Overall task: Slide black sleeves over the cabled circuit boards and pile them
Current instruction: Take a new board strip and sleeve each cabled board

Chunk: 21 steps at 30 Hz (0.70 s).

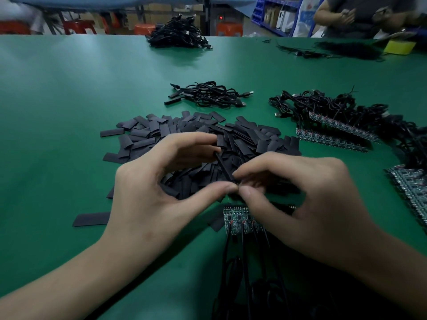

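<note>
A black sleeve [223,166] is pinched between the thumb and fingers of my left hand [161,181], held edge-on above a heap of loose black sleeves [198,137]. My right hand [298,199] meets it thumb to thumb and grips the sleeve's lower end; what else it holds is hidden by its fingers. Under my right hand lies a row of cabled circuit boards [238,221], their black cables [233,273] running toward me. A small pile of sleeved cables [208,94] lies beyond the heap.
More rows of cabled boards [335,132] lie to the right, with others at the right edge [411,188]. A far cable pile [178,35] sits at the back of the green table [69,112]. Another person [360,15] works at the far right corner.
</note>
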{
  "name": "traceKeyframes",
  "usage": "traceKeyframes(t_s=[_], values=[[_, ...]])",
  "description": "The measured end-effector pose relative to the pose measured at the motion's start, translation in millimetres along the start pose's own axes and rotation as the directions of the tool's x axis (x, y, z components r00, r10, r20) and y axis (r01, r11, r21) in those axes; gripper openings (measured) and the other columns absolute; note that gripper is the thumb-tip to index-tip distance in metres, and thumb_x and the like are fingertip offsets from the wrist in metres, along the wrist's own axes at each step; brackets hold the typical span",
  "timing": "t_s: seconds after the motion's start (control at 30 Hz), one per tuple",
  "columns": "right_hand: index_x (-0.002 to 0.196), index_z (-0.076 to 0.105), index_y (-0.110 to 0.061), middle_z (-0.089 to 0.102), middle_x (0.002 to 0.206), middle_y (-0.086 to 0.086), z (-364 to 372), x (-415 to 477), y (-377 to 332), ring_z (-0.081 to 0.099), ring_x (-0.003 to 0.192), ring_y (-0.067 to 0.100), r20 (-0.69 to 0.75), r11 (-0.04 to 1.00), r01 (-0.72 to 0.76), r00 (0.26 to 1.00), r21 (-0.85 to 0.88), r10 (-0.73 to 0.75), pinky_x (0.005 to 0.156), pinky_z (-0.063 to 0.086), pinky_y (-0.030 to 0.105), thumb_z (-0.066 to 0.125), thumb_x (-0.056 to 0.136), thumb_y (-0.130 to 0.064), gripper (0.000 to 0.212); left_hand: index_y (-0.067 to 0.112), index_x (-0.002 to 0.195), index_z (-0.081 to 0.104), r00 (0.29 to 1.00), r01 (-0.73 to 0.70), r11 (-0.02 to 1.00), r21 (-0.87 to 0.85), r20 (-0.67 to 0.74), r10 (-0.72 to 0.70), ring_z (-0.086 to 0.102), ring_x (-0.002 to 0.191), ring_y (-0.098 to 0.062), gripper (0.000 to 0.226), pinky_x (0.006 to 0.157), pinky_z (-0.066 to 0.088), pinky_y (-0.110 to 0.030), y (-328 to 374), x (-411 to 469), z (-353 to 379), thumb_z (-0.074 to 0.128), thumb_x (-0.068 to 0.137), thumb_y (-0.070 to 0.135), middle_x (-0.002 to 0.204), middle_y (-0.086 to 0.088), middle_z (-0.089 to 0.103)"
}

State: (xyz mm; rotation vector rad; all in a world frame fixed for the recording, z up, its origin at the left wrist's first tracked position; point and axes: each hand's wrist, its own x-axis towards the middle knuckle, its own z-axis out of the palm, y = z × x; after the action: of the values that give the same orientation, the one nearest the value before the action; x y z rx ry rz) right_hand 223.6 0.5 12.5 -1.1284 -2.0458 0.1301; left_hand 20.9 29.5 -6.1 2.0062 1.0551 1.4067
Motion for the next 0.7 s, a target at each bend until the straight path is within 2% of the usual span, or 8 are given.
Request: traceKeyframes(t_s=[0.07,0.17,0.27,0.47,0.57,0.7], values=[[0.101,0.074,-0.022,0.072,0.080,-0.015,2,0,3,0.070,0.070,0.005,0.071,0.996,-0.077,0.995,0.051,0.073,0.066,0.057,0.029,0.071,0.089,-0.028,0.014,0.022,0.116,0.069,1.000,-0.022,1.000,0.003,-0.002,0.022,0.072,0.101,-0.008,0.049,0.092,0.055,-0.021,-9,2,0,0.089,0.074,0.038,0.106,0.013,0.075],[0.095,0.075,-0.022,0.069,0.071,-0.006,7,-1,9,0.066,0.061,0.014,0.081,0.974,-0.165,0.985,0.155,0.154,0.059,0.055,0.035,0.074,0.091,-0.020,0.005,0.025,0.115,0.071,1.000,-0.026,0.999,0.030,0.002,0.026,0.072,0.100,-0.008,0.042,0.091,0.055,-0.022,-13,4,0,0.084,0.078,0.039,0.107,0.015,0.074],[0.090,0.076,-0.021,0.067,0.066,0.004,7,1,11,0.062,0.054,0.022,0.117,0.915,-0.275,0.961,0.294,0.251,0.055,0.052,0.044,0.074,0.091,-0.016,0.006,0.025,0.118,0.071,1.000,-0.025,0.998,0.064,0.006,0.024,0.072,0.100,-0.009,0.043,0.089,0.056,-0.025,-13,5,1,0.083,0.078,0.036,0.108,0.015,0.074],[0.088,0.074,-0.021,0.069,0.063,0.005,9,1,11,0.065,0.048,0.019,0.209,0.816,-0.382,0.924,0.434,0.321,0.050,0.056,0.035,0.069,0.090,-0.018,0.006,0.024,0.119,0.069,1.000,-0.022,0.997,0.069,0.019,0.021,0.071,0.099,-0.012,0.041,0.083,0.056,-0.025,-11,3,3,0.081,0.080,0.030,0.105,0.012,0.073],[0.088,0.074,-0.022,0.069,0.063,0.004,10,0,12,0.065,0.048,0.018,0.216,0.818,-0.384,0.923,0.429,0.320,0.050,0.055,0.034,0.069,0.089,-0.022,0.006,0.024,0.118,0.068,0.999,-0.023,0.997,0.076,0.043,0.020,0.069,0.102,-0.012,0.041,0.082,0.055,-0.025,-12,3,3,0.080,0.079,0.025,0.105,0.013,0.072],[0.089,0.074,-0.024,0.069,0.064,-0.001,11,-1,9,0.065,0.051,0.014,0.167,0.921,-0.256,0.962,0.293,0.215,0.053,0.053,0.035,0.073,0.091,-0.018,0.006,0.023,0.113,0.063,0.997,-0.036,0.996,0.085,0.070,0.030,0.067,0.104,-0.014,0.038,0.081,0.054,-0.029,-10,2,4,0.075,0.077,0.024,0.104,0.012,0.069]])
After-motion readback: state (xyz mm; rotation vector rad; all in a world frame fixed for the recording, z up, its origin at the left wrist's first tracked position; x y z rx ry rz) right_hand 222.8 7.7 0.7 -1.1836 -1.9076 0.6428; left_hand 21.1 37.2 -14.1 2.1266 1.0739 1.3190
